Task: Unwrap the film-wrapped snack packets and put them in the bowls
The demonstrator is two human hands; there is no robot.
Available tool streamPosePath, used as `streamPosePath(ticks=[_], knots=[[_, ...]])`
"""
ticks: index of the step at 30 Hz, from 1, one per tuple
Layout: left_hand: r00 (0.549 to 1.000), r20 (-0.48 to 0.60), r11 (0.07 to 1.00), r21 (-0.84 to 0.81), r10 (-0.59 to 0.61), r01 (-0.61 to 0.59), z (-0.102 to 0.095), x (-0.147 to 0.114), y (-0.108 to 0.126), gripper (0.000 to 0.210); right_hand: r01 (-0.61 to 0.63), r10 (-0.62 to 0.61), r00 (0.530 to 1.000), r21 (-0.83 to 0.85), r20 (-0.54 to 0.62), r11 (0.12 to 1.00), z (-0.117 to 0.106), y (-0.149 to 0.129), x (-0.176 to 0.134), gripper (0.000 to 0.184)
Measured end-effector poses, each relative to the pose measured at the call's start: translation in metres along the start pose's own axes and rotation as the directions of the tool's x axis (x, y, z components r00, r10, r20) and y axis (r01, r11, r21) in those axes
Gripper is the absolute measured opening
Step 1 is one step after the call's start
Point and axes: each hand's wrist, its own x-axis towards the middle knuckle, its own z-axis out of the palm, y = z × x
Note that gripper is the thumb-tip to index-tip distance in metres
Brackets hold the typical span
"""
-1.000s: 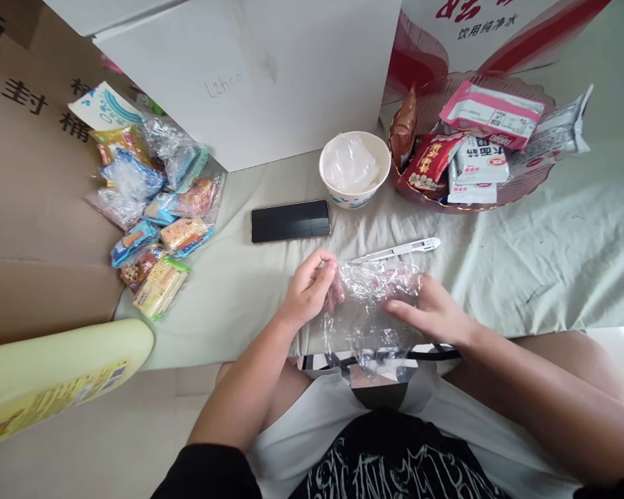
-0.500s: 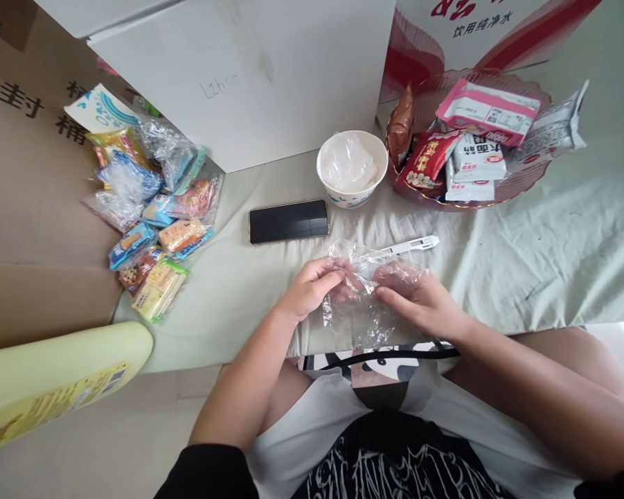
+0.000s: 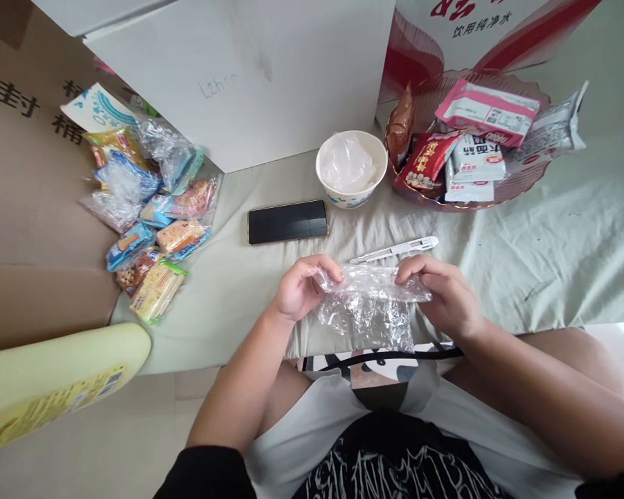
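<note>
Clr plastic [image 3: 368,305] in L hand [image 3: 298,287] + R hand [image 3: 449,294], nr table edge [image 3: 197,362]

Words you can read around you
The brown carton [image 3: 31,208] says 封 and 桶. The red-and-white box [image 3: 472,45] says 饮用纯净水. A white packet [image 3: 476,158] says 大面筋. Faint writing on the white box [image 3: 270,104] starts with "L". Your black shirt's [image 3: 389,461] letters are hard to read.
</note>
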Motion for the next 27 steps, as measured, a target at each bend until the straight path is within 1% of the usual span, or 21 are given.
streamPosePath(ticks=[2,4,6,7,8,9,11,12,13,14,16,17,18,19,20,21,22,23,24,25,27], knots=[[1.000,-0.021,0.997,0.075,0.016,-0.014,-0.001,0.001,0.000,0.045,0.029,-0.028,1.000,-0.052,0.007,0.998,-0.002,-0.002,0.002,0.030],[0.998,-0.043,0.977,0.211,0.051,-0.041,-0.002,0.001,-0.001,0.051,0.037,-0.035,0.999,-0.119,0.019,0.992,-0.003,-0.004,0.004,0.037],[0.994,-0.048,0.926,0.372,0.096,-0.072,-0.002,0.001,-0.002,0.041,-0.015,0.020,1.000,-0.217,0.020,0.976,-0.001,-0.004,0.005,0.033],[0.992,-0.043,0.894,0.440,0.120,-0.089,-0.003,0.001,-0.003,0.032,-0.056,0.060,0.998,-0.265,0.007,0.963,0.000,-0.004,0.006,0.026],[0.990,-0.036,0.864,0.493,0.140,-0.104,-0.003,0.000,-0.004,0.024,-0.098,0.099,0.995,-0.294,-0.012,0.951,0.002,-0.003,0.007,0.018],[0.987,-0.027,0.841,0.528,0.157,-0.119,-0.004,0.000,-0.005,0.016,-0.136,0.135,0.991,-0.294,-0.024,0.946,0.003,-0.003,0.007,0.017],[0.977,-0.010,0.800,0.576,0.213,-0.169,-0.005,0.001,-0.007,0.008,-0.186,0.190,0.982,-0.225,-0.002,0.956,0.006,-0.001,0.009,0.039],[0.960,-0.023,0.765,0.610,0.279,-0.208,-0.006,0.002,-0.009,0.010,-0.203,0.210,0.977,-0.180,0.023,0.963,0.006,0.000,0.009,0.044],[0.923,-0.060,0.714,0.653,0.380,-0.251,-0.007,0.003,-0.011,0.014,-0.209,0.217,0.975,-0.146,0.044,0.967,0.006,0.000,0.010,0.043],[0.855,-0.113,0.649,0.703,0.506,-0.291,-0.008,0.004,-0.013,0.018,-0.202,0.210,0.976,-0.137,0.050,0.970,0.006,0.001,0.010,0.037],[0.639,-0.202,0.504,0.797,0.742,-0.334,-0.012,0.006,-0.016,0.022,-0.147,0.153,0.988,-0.201,0.012,0.968,0.005,0.001,0.010,0.022],[0.540,-0.210,0.441,0.829,0.815,-0.343,-0.014,0.006,-0.017,0.019,-0.102,0.103,0.995,-0.262,-0.010,0.960,0.004,0.001,0.010,0.018],[0.486,-0.190,0.391,0.849,0.853,-0.355,-0.015,0.006,-0.018,0.014,-0.045,0.041,0.999,-0.326,-0.018,0.944,0.004,0.001,0.009,0.018],[0.486,-0.146,0.355,0.858,0.862,-0.371,-0.015,0.004,-0.019,0.010,0.024,-0.028,1.000,-0.381,-0.005,0.924,0.004,0.001,0.008,0.019],[0.531,-0.085,0.332,0.860,0.843,-0.389,-0.013,0.003,-0.020,0.006,0.099,-0.095,0.995,-0.416,0.031,0.904,0.005,0.001,0.007,0.020],[0.601,-0.020,0.326,0.854,0.799,-0.406,-0.011,0.001,-0.020,0.007,0.174,-0.153,0.985,-0.424,0.083,0.889,0.006,0.001,0.005,0.020],[0.682,0.044,0.344,0.839,0.730,-0.422,-0.007,-0.001,-0.021,0.015,0.244,-0.201,0.969,-0.408,0.145,0.880,0.008,0.001,0.004,0.019],[0.762,0.101,0.384,0.817,0.640,-0.431,-0.003,-0.003,-0.022,0.026,0.301,-0.236,0.949,-0.374,0.210,0.877,0.010,0.001,0.003,0.019],[0.827,0.150,0.437,0.790,0.542,-0.430,0.001,-0.005,-0.023,0.038,0.339,-0.252,0.927,-0.334,0.279,0.880,0.012,0.000,0.002,0.018],[0.872,0.190,0.492,0.762,0.451,-0.420,0.005,-0.006,-0.023,0.048,0.360,-0.253,0.903,-0.293,0.346,0.886,0.014,-0.001,0.001,0.018],[0.923,0.232,0.580,0.723,0.307,-0.375,0.010,-0.007,-0.022,0.053,0.362,-0.230,0.859,-0.227,0.457,0.904,0.016,-0.002,0.000,0.018]])
